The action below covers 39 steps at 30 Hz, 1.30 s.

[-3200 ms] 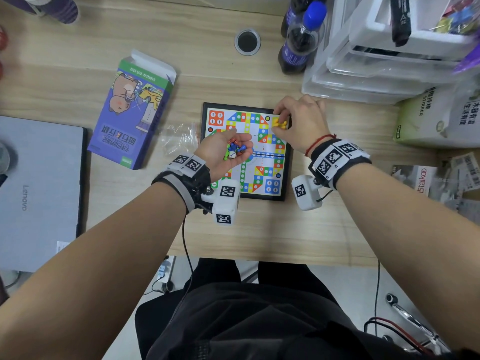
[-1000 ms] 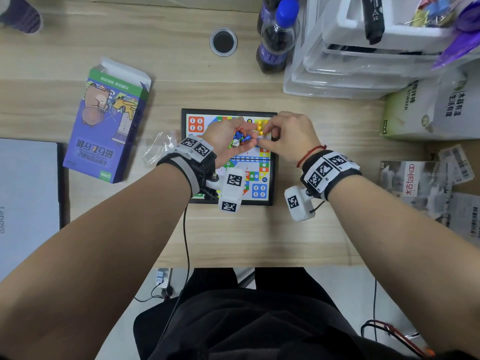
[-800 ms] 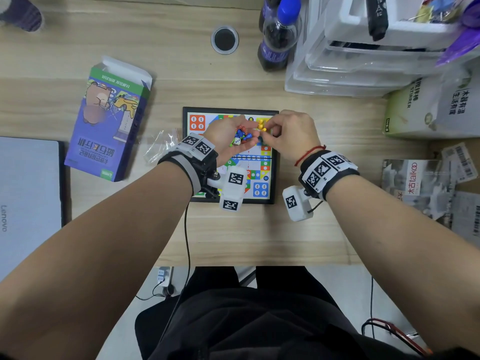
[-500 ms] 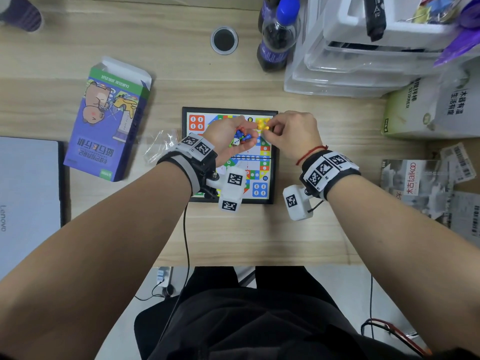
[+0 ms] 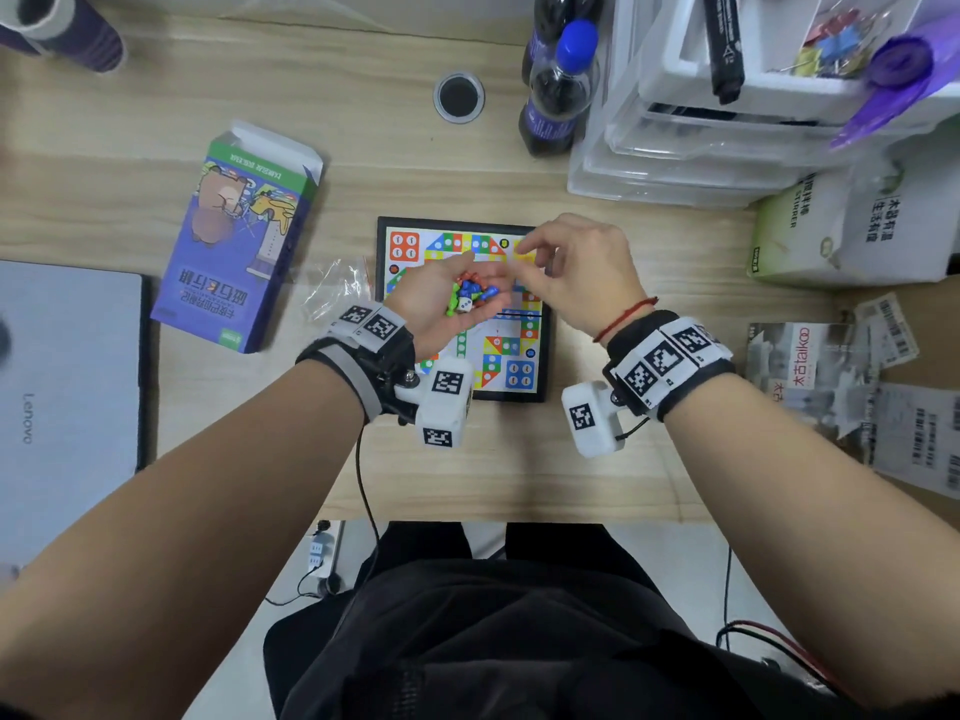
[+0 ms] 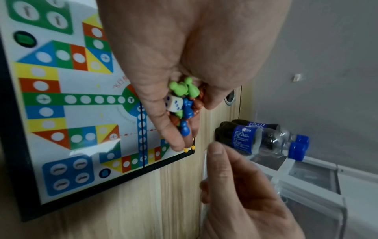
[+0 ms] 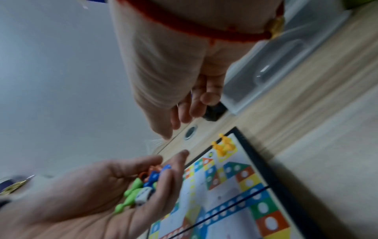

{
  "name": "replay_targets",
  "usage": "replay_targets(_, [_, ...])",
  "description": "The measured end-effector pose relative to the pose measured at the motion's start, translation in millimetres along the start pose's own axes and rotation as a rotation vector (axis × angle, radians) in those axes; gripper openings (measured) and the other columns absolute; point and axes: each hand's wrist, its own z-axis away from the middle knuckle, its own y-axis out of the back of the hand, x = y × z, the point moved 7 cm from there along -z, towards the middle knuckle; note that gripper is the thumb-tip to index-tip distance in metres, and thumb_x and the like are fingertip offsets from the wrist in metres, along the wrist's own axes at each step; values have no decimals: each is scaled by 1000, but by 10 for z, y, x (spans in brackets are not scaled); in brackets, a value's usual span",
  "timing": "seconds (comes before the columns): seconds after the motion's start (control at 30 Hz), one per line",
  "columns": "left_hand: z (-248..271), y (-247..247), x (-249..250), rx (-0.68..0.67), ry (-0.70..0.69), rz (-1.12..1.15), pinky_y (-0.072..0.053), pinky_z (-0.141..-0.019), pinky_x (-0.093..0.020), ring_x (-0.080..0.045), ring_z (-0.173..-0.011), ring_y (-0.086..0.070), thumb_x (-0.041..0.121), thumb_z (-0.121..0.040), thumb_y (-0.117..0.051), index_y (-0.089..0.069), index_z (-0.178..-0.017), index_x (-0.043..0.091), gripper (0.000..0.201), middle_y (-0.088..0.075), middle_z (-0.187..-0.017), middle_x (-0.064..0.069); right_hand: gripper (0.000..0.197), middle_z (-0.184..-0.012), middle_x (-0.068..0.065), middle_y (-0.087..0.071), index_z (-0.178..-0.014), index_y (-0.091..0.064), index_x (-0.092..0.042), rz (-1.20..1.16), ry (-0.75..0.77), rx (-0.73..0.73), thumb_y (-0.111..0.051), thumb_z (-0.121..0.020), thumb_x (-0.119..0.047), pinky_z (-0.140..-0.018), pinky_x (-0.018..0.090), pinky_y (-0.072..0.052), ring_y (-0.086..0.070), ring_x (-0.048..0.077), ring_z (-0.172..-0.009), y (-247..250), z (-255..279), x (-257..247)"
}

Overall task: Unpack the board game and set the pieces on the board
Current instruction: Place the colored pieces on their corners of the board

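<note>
The small square game board (image 5: 511,376) lies flat on the wooden desk. My left hand (image 5: 441,298) hovers palm up over its middle, cupped round a heap of green, blue and red pawns (image 6: 184,100) and a white die (image 6: 174,103). My right hand (image 5: 566,267) hangs just right of that palm, above the board's far right corner. Its fingers (image 7: 184,113) are loosely bent and hold nothing. Several yellow pawns (image 7: 224,146) stand together on the yellow corner field, below those fingers.
The open purple game box (image 5: 244,241) and a crumpled clear bag (image 5: 332,288) lie left of the board, a closed laptop (image 5: 62,397) further left. A dark bottle (image 5: 561,90), stacked plastic drawers (image 5: 701,137), a white bag (image 5: 852,226) and papers (image 5: 857,387) crowd the right.
My right hand pinched a yellow pawn at the left palm, carried it to the yellow corner and let it go; it now hangs empty. The left hand stayed cupped.
</note>
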Motion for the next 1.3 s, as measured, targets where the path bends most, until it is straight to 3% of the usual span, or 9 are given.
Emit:
replay_targets(0.13, [132,142,-65,12,-7,19,-60,-81,-36,-24,-100,-66,20,-101,-48,-58,-121,-6,35,-65,-116,-17,25,-86,0,-60,-99,-73,-23,89,118,-280,-72,-77,-34,-72,36,-52,-53,12,-72,-353,105,-317])
replay_targets(0.33, [292,380,-226,27,9,82,-60,-73,-35,-31,-98,-67,21,-101,-48,-51,-127,-12,42,-59,-125,-26,14,-90,5,-60,-92,-72,-16,134,187,-392,-70,-82,-24,-75,39,-51,-59,21,-78,-591,326,-519])
replay_targets(0.5, [388,442,-321,5,-13,100,-61,-70,-32,-27,-90,-65,21,-102,-46,-62,-109,-7,34,-65,-99,-16,9,-76,-9,-58,-85,-65,-16,40,114,-286,-71,-82,-22,-65,20,-46,-54,8,-63,-492,462,-488])
replay_targets(0.6, [437,444,-424,-24,19,71,-61,-71,-30,-29,-95,-68,24,-104,-42,-66,-101,-5,38,-67,-100,-17,19,-80,-5,-64,-101,-67,-16,-33,37,-267,-69,-82,-15,-69,14,-47,-56,5,-62,-484,577,-301])
replay_targets(0.77, [456,460,-629,-26,74,51,-60,-79,-30,-28,-90,-71,26,-104,-41,-65,-104,-6,40,-69,-99,-19,11,-91,8,-66,-94,-71,-9,18,-66,-271,-67,-84,-11,-78,28,-50,-55,11,-71,-582,864,110])
replay_targets(0.87, [445,470,-731,-23,90,21,-59,-82,-30,-29,-94,-71,26,-105,-39,-65,-107,-6,41,-67,-101,-18,7,-89,2,-57,-90,-70,-10,2,-80,-233,-69,-83,-9,-72,7,-40,-50,1,-66,-651,985,195])
replay_targets(1.03, [431,452,-845,-16,116,1,-59,-84,-32,-31,-99,-69,25,-105,-39,-63,-110,-8,41,-66,-107,-20,9,-85,2,-65,-90,-68,-9,-21,-99,-180,-66,-82,-6,-76,29,-51,-54,8,-69,-728,1085,273])
replay_targets(1.2, [396,428,-883,-10,131,-8,-57,-89,-34,-30,-100,-67,25,-105,-39,-62,-114,-8,42,-65,-88,-12,10,-84,-2,-60,-91,-65,-12,39,-79,-156,-63,-81,-11,-72,30,-50,-50,8,-68,-717,1105,309])
replay_targets(1.3, [394,412,-877,-7,133,-25,-58,-85,-32,-29,-98,-67,26,-105,-39,-64,-108,-6,41,-64,-89,-12,24,-86,-6,-54,-99,-62,-15,26,-68,-167,-65,-75,-14,-71,27,-48,-49,9,-69,-688,1114,302])
